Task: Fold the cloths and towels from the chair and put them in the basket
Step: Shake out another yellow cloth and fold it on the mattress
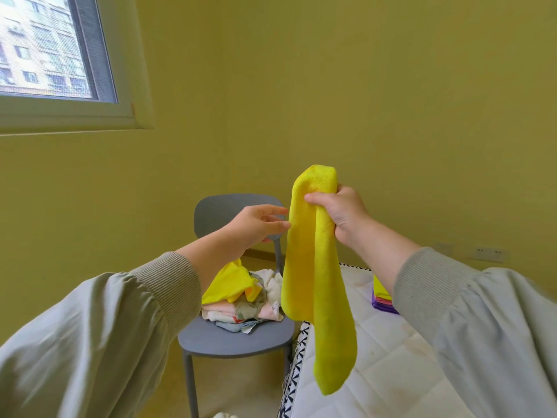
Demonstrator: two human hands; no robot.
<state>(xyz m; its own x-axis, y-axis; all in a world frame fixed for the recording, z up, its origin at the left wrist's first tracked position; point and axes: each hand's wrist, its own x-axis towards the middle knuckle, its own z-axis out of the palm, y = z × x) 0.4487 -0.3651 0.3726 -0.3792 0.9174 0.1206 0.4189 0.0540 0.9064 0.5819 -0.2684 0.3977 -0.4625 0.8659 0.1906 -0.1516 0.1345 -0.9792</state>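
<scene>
Mid-air at centre, right hand grips the yellow cloth near its doubled-over top, rest hanging down, left hand spread with fingertips at its left edge; behind, unfolded pile on grey chair seat, mattress at right

A grey chair is standing on the floor near the far wall, its seat carrying a loose pile of cloths with yellow ones on top. To its right, a white quilted mattress is bearing a stack of folded cloths — purple, pink, yellow — toward its far end.
</scene>
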